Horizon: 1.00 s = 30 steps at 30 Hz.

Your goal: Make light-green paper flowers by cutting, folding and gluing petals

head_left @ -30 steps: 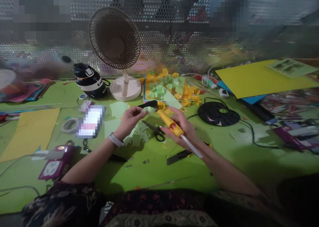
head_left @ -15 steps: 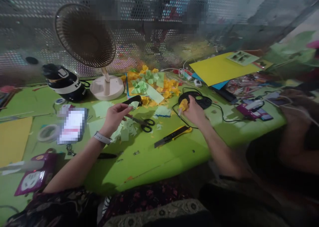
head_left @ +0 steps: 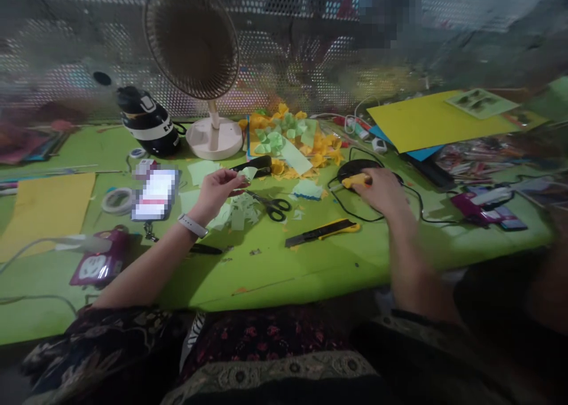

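Observation:
My left hand (head_left: 216,193) is closed, pinching a small curved pale green paper piece (head_left: 249,172) between thumb and fingertips. My right hand (head_left: 385,192) wraps round what looks like a yellow glue gun (head_left: 355,180), its tip pointing left; the palm hides most of it. Behind that hand lies a flat black rounded stand (head_left: 355,167), partly covered. Black-handled scissors (head_left: 277,209) rest to the right of the left hand, beside a heap of pale green paper scraps (head_left: 237,213). A yellow and black utility knife (head_left: 326,232) lies between my hands, nearer to me.
Orange and green paper flowers (head_left: 284,135) are piled at the back, near a fan (head_left: 214,138) and a dark bottle (head_left: 151,124). A phone (head_left: 156,195), tape roll (head_left: 118,201) and purple power strip (head_left: 101,257) stand left. A black cord (head_left: 421,206) loops right, below yellow card (head_left: 430,124).
The view has shifted, so the table's things appear further right. My right hand has turned over, and the yellow tool now points left over the stand. My left hand keeps its paper piece.

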Each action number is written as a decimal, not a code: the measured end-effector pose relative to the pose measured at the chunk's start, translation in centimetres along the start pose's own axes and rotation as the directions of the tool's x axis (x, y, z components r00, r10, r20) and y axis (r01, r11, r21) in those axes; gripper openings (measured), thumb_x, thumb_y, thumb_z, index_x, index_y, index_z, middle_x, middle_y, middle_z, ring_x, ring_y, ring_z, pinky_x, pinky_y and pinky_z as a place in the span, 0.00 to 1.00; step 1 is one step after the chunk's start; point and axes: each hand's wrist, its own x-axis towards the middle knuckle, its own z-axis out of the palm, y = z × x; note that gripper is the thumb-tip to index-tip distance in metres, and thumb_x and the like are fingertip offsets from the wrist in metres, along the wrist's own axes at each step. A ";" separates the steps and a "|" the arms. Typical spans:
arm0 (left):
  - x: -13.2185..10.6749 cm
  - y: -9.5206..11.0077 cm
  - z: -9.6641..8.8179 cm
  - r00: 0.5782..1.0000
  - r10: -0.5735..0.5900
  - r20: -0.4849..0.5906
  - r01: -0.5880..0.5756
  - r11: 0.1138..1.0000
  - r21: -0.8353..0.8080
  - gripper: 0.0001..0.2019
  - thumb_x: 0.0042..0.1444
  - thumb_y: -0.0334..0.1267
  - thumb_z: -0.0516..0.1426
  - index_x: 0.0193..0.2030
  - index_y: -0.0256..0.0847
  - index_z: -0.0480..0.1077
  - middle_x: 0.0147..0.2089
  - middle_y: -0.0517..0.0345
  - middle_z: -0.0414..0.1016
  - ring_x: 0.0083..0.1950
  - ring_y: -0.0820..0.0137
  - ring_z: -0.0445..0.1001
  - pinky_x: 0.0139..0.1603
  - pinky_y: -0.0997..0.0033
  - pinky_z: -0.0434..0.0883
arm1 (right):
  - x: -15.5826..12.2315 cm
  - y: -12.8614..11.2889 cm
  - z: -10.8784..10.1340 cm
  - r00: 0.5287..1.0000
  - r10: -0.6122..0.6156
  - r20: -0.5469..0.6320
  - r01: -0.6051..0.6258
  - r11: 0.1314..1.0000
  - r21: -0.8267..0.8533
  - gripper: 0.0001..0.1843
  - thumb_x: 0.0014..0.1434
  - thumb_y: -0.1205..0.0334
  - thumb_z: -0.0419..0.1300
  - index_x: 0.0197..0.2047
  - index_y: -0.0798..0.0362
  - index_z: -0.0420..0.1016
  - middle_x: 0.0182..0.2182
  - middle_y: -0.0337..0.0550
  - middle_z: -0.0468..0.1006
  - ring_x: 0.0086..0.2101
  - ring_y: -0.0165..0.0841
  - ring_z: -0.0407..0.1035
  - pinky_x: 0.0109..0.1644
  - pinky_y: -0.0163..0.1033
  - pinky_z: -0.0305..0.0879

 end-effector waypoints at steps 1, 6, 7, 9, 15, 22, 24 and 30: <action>0.0 -0.1 0.0 1.000 0.006 -0.002 -0.006 1.000 -0.005 0.16 0.44 0.41 0.72 0.33 0.37 0.73 0.33 0.53 0.81 0.37 0.67 0.82 0.37 0.69 0.78 | 0.0 -1.5 0.1 0.999 -0.035 -0.005 0.035 0.999 0.003 0.13 0.61 0.63 0.61 0.48 0.58 0.77 0.47 0.63 0.77 0.51 0.50 0.69 0.56 0.55 0.62; -0.3 -0.9 -0.2 0.999 0.040 -0.013 -0.039 0.999 0.023 0.13 0.45 0.39 0.71 0.33 0.37 0.73 0.33 0.53 0.81 0.37 0.69 0.81 0.40 0.69 0.78 | 0.6 -10.7 3.0 0.878 -0.410 0.245 0.372 0.909 0.186 0.09 0.67 0.63 0.57 0.43 0.51 0.80 0.43 0.47 0.80 0.43 0.39 0.73 0.48 0.46 0.68; -0.4 -1.0 -0.3 0.999 0.048 -0.018 -0.047 0.998 0.032 0.13 0.45 0.39 0.71 0.33 0.37 0.73 0.33 0.53 0.81 0.37 0.69 0.81 0.40 0.68 0.78 | 0.8 -12.1 3.9 0.838 -0.463 0.288 0.423 0.885 0.193 0.10 0.67 0.65 0.57 0.43 0.51 0.81 0.44 0.48 0.80 0.43 0.39 0.73 0.47 0.45 0.68; -0.7 -1.1 -0.6 0.998 0.059 -0.022 -0.058 0.997 0.048 0.14 0.45 0.40 0.71 0.34 0.37 0.74 0.34 0.53 0.81 0.37 0.69 0.81 0.41 0.68 0.78 | 1.3 -14.0 5.7 0.770 -0.516 0.375 0.492 0.855 0.167 0.10 0.66 0.67 0.58 0.43 0.53 0.81 0.45 0.49 0.80 0.44 0.39 0.73 0.45 0.42 0.67; -1.4 -1.3 -1.1 0.997 0.049 -0.052 -0.047 0.998 0.049 0.15 0.45 0.41 0.71 0.35 0.37 0.75 0.34 0.54 0.81 0.36 0.70 0.80 0.40 0.68 0.77 | 1.6 -14.7 8.2 0.734 -0.517 0.441 0.548 0.834 0.064 0.12 0.66 0.72 0.56 0.47 0.57 0.80 0.45 0.53 0.79 0.46 0.40 0.73 0.44 0.42 0.67; -1.1 -1.7 -1.0 0.996 0.081 -0.046 -0.081 0.997 -0.004 0.14 0.47 0.35 0.69 0.40 0.38 0.73 0.35 0.55 0.80 0.37 0.71 0.79 0.42 0.68 0.77 | 1.4 -15.1 8.3 0.743 -0.504 0.441 0.554 0.832 0.019 0.10 0.67 0.69 0.57 0.46 0.59 0.80 0.44 0.54 0.79 0.46 0.41 0.73 0.44 0.42 0.68; -1.2 -1.7 -1.1 0.996 0.062 -0.058 -0.065 0.997 -0.037 0.16 0.48 0.33 0.68 0.43 0.38 0.71 0.35 0.55 0.81 0.38 0.70 0.80 0.43 0.67 0.77 | 1.3 -15.2 8.4 0.744 -0.507 0.435 0.555 0.832 0.021 0.10 0.67 0.69 0.57 0.45 0.59 0.80 0.43 0.53 0.79 0.45 0.41 0.73 0.44 0.41 0.68; -1.5 -1.5 -1.0 0.994 0.016 -0.108 -0.026 0.995 -0.095 0.16 0.51 0.30 0.66 0.45 0.39 0.67 0.35 0.58 0.81 0.41 0.69 0.81 0.47 0.65 0.77 | 1.2 -14.9 8.7 0.767 -0.495 0.409 0.529 0.848 0.036 0.11 0.65 0.70 0.59 0.48 0.56 0.80 0.45 0.53 0.80 0.44 0.39 0.75 0.45 0.43 0.71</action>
